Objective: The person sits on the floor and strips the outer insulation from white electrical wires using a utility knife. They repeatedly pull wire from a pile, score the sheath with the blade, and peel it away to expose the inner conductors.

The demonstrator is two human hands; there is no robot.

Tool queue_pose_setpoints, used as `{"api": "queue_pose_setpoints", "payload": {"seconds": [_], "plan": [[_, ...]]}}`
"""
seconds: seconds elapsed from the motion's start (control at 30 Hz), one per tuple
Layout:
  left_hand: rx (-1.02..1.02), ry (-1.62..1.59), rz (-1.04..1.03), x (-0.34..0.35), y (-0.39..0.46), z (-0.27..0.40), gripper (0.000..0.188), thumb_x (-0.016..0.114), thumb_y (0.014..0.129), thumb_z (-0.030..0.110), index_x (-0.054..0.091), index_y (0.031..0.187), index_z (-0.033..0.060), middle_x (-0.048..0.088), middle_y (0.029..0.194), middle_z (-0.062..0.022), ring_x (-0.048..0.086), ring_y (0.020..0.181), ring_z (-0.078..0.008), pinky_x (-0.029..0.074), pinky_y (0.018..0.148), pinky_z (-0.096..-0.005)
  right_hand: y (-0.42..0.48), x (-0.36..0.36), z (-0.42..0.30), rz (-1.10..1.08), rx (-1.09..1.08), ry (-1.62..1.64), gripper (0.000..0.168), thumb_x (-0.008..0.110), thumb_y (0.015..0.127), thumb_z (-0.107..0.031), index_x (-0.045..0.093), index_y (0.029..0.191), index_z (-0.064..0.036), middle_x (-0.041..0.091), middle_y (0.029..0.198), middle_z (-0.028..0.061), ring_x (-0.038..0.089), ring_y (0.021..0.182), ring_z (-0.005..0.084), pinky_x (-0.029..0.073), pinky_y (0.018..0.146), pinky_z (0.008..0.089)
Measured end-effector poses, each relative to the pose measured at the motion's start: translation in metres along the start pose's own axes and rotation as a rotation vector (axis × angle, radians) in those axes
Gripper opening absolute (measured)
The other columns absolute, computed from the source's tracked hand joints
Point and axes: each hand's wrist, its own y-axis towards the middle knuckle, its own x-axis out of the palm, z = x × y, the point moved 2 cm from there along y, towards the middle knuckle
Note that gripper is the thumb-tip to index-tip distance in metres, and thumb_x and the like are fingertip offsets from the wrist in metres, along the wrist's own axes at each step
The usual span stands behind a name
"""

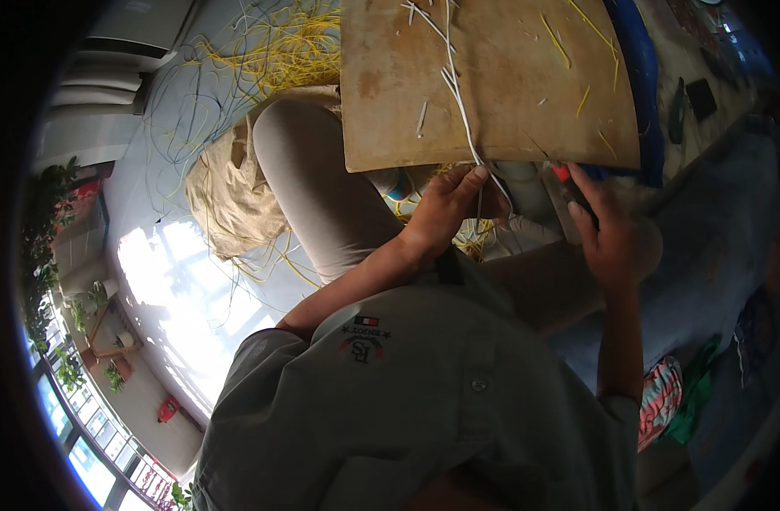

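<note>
My left hand (450,203) pinches white cables (461,112) between thumb and fingers at the near edge of a worn brown board (390,128). The cables run up across the board, and loose ends hang below the hand. In my right hand (610,239) is a slim tool (563,174) with a red and black handle, its thin pointed tip towards the board's near edge; its exact kind cannot be told. Short white and yellow pieces (556,41) of cable or sheath lie scattered on the board.
A tangle of yellow cables (294,51) covers the floor at the upper left, beside a tan sack (236,198). Blue material (642,76) shows along the board's right side. A dark flat object (701,99) and a green-handled tool (677,112) lie at the upper right.
</note>
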Motion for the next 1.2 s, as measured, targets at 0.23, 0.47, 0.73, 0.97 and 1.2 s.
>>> {"api": "queue_pose_setpoints", "payload": {"seconds": [0.23,0.47,0.73,0.97,1.2], "plan": [[-0.029,0.129,0.029,0.002,0.002,0.003,0.034,0.042,0.094,0.028,0.054,0.091,-0.0036,0.062,0.079,-0.0115,0.062,0.073,-0.0191,0.051,0.071,-0.0313,0.007,0.003,-0.008,-0.056,-0.051,-0.126,0.046,0.069,0.070,-0.016,0.059,0.114,-0.026,0.049,0.082,0.0036,0.052,0.073,0.0205,0.044,0.063,0.0335],[-0.035,0.122,0.101,0.003,0.002,0.000,0.028,0.041,0.094,0.020,0.054,0.085,-0.0026,0.062,0.072,-0.0097,0.060,0.062,-0.0158,0.049,0.061,-0.0281,0.023,0.017,-0.013,-0.061,-0.173,-0.178,0.045,0.069,0.069,-0.018,0.060,0.112,-0.023,0.050,0.082,0.0032,0.053,0.075,0.0206,0.045,0.064,0.0338],[-0.035,0.137,-0.031,0.006,-0.002,0.008,0.022,0.044,0.093,0.017,0.052,0.093,-0.0036,0.060,0.079,-0.0097,0.059,0.075,-0.0165,0.049,0.072,-0.0300,0.029,0.019,-0.005,-0.124,0.127,0.343,0.035,0.062,0.081,-0.017,0.056,0.115,-0.012,0.056,0.089,0.0062,0.056,0.073,0.0185,0.047,0.064,0.0306],[-0.077,0.075,0.012,0.009,-0.001,0.008,0.021,0.046,0.092,0.017,0.054,0.092,-0.0026,0.060,0.079,-0.0091,0.059,0.075,-0.0164,0.048,0.072,-0.0290,0.011,-0.006,0.003,-0.273,0.604,1.260,0.052,0.050,0.087,-0.012,0.030,0.133,0.000,0.055,0.105,0.0139,0.057,0.087,0.0173,0.048,0.076,0.0308],[-0.056,0.087,0.006,0.008,0.001,0.005,0.022,0.045,0.092,0.018,0.054,0.091,-0.0030,0.060,0.077,-0.0089,0.059,0.073,-0.0165,0.048,0.071,-0.0291,0.002,-0.003,0.007,-0.242,0.569,1.229,0.052,0.049,0.085,-0.007,0.031,0.133,0.000,0.055,0.109,0.0150,0.058,0.086,0.0178,0.046,0.079,0.0309]]}}
